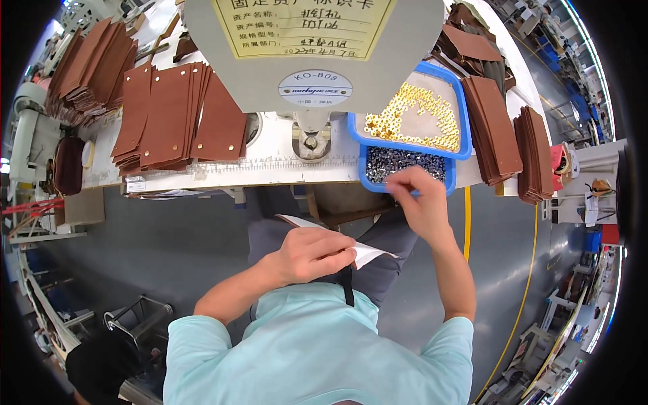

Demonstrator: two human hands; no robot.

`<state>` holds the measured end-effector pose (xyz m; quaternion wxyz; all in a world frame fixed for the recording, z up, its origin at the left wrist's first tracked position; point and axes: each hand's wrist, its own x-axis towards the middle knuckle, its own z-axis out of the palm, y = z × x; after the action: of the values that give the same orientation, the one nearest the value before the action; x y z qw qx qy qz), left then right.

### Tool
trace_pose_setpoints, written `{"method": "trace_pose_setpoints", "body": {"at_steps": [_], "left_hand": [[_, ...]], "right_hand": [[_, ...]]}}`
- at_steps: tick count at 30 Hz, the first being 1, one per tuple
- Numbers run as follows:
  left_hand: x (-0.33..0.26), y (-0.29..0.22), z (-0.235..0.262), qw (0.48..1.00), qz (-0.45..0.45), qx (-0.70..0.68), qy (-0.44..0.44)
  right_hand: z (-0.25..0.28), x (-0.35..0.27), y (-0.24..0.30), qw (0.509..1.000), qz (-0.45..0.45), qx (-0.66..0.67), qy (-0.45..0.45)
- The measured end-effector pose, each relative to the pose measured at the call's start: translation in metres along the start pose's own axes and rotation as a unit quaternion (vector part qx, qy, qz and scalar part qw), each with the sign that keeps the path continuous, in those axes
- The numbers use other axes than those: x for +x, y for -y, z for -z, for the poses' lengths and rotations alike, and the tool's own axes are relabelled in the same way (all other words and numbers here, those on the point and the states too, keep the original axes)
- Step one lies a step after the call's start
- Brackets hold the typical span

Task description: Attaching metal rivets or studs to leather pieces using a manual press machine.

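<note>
- The grey floor (169,236) spread left and right of the person's legs, with yellow lines along its right part.
- The white table (273,138) ran across the far side; a ruled strip followed its near edge, and a gap lay between that edge and the left hand.
- The machine (256,88) rose at the table's middle, leaving room on its near side between the brown stack (165,115) on the left and the trays on the right.
- That stack's near end came close to the table edge; on the far right, another stack (493,128) reached toward the edge just beside the trays.
- The far tray (466,128), blue-rimmed, overlapped the near tray (451,175), whose near wall sat at the table edge.
- The left hand (314,253) was over the lap, its fingers curled and close together, gripping the piece.
- The right hand (422,196) was at the near tray's near wall, thumb and forefinger drawn together; whether they pinched anything, I cannot tell.
- The piece (370,254), white side showing, slanted over the lap, well apart from both stacks.
- Gold rings (439,121) lay scattered in the far tray.
- Dark studs (398,162) filled the visible part of the near tray.
</note>
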<state>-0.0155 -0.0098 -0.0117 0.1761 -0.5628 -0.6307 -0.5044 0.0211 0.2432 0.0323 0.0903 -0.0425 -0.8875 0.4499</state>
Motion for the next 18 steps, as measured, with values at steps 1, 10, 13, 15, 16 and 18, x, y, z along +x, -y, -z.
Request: {"method": "trace_pose_setpoints", "body": {"at_steps": [1, 10, 13, 15, 16, 18], "left_hand": [[-0.001, 0.0, 0.001, 1.0, -0.007, -0.019, 0.004], [-0.009, -0.009, -0.005, 1.0, 0.008, -0.006, -0.001], [-0.005, -0.009, 0.0, 1.0, 0.002, -0.017, 0.004], [-0.003, -0.009, 0.001, 1.0, -0.014, -0.018, -0.001], [-0.002, -0.008, 0.0, 0.999, -0.032, -0.02, -0.005], [0.0, -0.008, -0.001, 0.999, -0.044, -0.017, -0.019]], "right_hand": [[0.002, -0.007, 0.01, 1.0, -0.001, 0.001, 0.002], [0.0, -0.027, 0.026, 0.865, -0.127, 0.367, 0.318], [-0.002, -0.027, 0.024, 0.828, -0.203, 0.395, 0.343], [-0.005, -0.027, 0.024, 0.79, -0.242, 0.432, 0.362], [-0.006, -0.027, 0.024, 0.789, -0.243, 0.432, 0.363], [-0.009, -0.026, 0.021, 0.767, -0.247, 0.45, 0.385]]}}
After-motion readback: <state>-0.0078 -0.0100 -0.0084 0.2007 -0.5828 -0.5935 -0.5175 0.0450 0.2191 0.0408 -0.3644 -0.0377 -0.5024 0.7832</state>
